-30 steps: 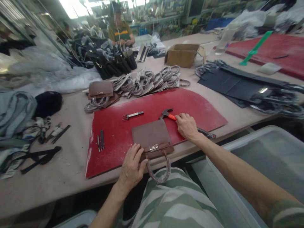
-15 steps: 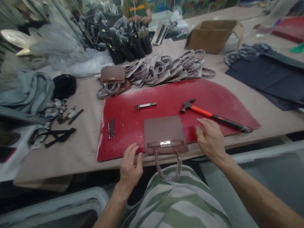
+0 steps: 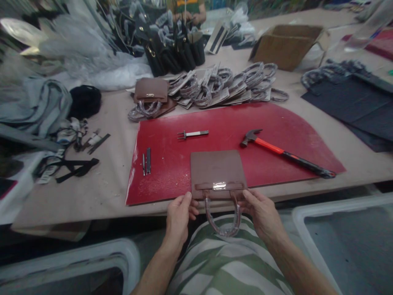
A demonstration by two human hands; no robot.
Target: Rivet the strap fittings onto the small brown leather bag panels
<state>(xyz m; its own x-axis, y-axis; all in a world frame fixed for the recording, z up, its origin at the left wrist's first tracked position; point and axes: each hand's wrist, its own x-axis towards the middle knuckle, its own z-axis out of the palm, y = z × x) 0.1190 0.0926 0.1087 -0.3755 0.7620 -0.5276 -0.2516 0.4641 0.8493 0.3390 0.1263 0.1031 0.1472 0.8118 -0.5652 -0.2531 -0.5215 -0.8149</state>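
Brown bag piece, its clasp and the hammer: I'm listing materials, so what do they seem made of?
Brown bag piece: leather or imitation, smooth and fairly matte; can't tell which. Clasp: likely polished metal, given bright glints. Hammer: dark, apparently metal claw head; orange-and-black handle, perhaps plastic or rubber.

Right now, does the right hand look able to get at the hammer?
Probably yes: the hammer lies ahead and to the right of the right hand, with nothing seen between them, though its fingers pinch a corner of the brown bag and should release it first.
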